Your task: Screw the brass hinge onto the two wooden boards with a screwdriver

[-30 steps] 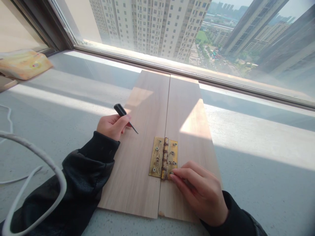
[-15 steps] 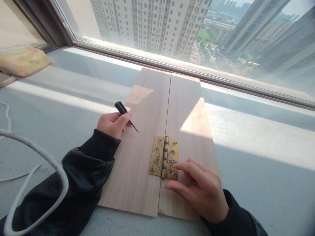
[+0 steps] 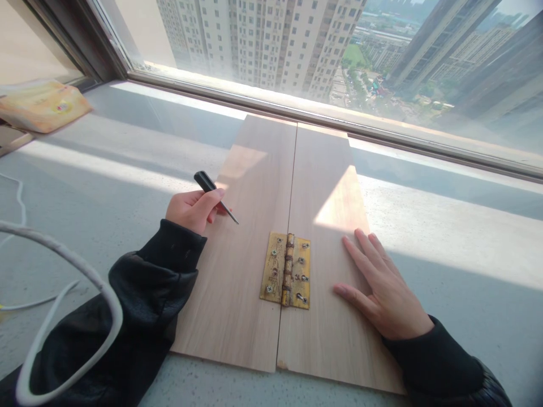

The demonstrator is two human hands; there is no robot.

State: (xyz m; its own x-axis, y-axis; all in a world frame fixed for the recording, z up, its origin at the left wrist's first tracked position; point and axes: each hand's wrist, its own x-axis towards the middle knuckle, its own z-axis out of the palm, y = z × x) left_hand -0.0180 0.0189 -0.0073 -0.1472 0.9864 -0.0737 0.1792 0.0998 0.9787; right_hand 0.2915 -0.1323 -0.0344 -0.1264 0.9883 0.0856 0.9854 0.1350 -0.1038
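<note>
My left hand (image 3: 193, 210) grips a black-handled screwdriver (image 3: 206, 182), its metal tip pointing down and right over the left wooden board (image 3: 237, 271). My right hand (image 3: 384, 288) lies with spread fingers on the right wooden board (image 3: 335, 339), at its outer edge, and holds nothing. Between the hands, a worn brass hinge (image 3: 287, 271) lies unfolded across the seam of the two boards. Several cross-head screws stand in both of its leaves; those in the right leaf look tilted.
The boards rest on a speckled pale sill (image 3: 445, 249) below a window frame (image 3: 254, 107). A white cable (image 3: 85, 265) loops over my left sleeve. At the far left is a soft orange-and-cream packet (image 3: 46, 107).
My right hand has moved away from the hinge to the right and now lies flat on the board's edge. My left hand stays nearly still with the screwdriver.
</note>
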